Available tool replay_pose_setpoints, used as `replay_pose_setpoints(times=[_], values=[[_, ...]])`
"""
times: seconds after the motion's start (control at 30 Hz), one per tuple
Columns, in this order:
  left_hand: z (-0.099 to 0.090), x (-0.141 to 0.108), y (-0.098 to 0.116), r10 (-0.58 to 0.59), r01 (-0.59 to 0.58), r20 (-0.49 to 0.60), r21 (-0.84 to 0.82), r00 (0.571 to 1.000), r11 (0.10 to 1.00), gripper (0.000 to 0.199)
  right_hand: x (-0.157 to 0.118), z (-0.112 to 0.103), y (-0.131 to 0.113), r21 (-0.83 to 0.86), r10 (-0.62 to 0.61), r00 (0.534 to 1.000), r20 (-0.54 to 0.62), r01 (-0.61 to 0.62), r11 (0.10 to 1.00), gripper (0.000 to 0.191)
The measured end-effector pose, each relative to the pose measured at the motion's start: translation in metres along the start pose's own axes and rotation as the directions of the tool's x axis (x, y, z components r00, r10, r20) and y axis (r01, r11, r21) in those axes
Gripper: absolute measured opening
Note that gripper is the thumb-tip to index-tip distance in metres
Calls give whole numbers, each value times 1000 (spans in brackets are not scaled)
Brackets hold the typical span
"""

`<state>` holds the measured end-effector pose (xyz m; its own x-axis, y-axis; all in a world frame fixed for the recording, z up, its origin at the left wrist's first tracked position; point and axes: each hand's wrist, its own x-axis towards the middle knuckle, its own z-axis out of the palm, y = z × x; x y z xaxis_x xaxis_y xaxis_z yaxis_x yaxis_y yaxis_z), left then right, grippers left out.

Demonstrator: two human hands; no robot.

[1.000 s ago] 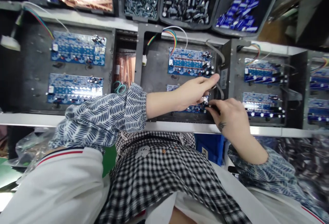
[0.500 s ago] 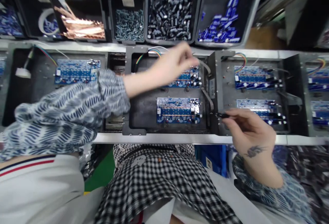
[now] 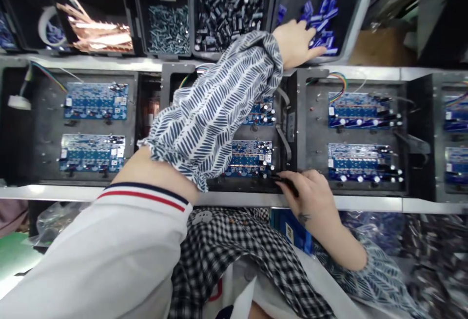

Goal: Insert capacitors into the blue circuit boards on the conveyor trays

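Note:
My left hand reaches into the black bin at the upper right, over a loose heap of blue capacitors. Its thumb and fingers are apart, with no part visibly gripped; the fingertips are partly hidden among the capacitors. My right hand pinches a small black capacitor at the right end of a blue circuit board in the middle tray. Whether its leads are in the board cannot be seen. The upper board of this tray is mostly covered by my left sleeve.
To the right, another tray holds two boards with blue and black capacitors. The left tray has two boards. Behind stand bins of black capacitors, screws and copper strips. A metal rail runs along the front.
My left hand has moved from above the middle tray's upper board up and right into the blue capacitor bin. My right hand has moved left with the black capacitor to the lower board.

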<state>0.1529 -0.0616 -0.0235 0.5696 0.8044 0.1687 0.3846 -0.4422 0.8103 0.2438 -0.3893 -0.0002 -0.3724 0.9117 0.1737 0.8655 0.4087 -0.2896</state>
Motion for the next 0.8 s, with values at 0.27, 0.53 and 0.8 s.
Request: replay_pose_setpoints(times=[0.27,0.53,0.8], values=[[3,8,-11,-66,103,79,-712,995,695,37,2,8,-2,-91,1,1000,-3,-1,996,11],[-13,17,-2,-55,97,93,-555,994,826,45,3,10,-8,-172,-86,996,-34,79,982,8],[-57,-11,24,1,3,10,-381,1000,925,32,4,7,-17,-155,-47,997,-69,36,987,11]])
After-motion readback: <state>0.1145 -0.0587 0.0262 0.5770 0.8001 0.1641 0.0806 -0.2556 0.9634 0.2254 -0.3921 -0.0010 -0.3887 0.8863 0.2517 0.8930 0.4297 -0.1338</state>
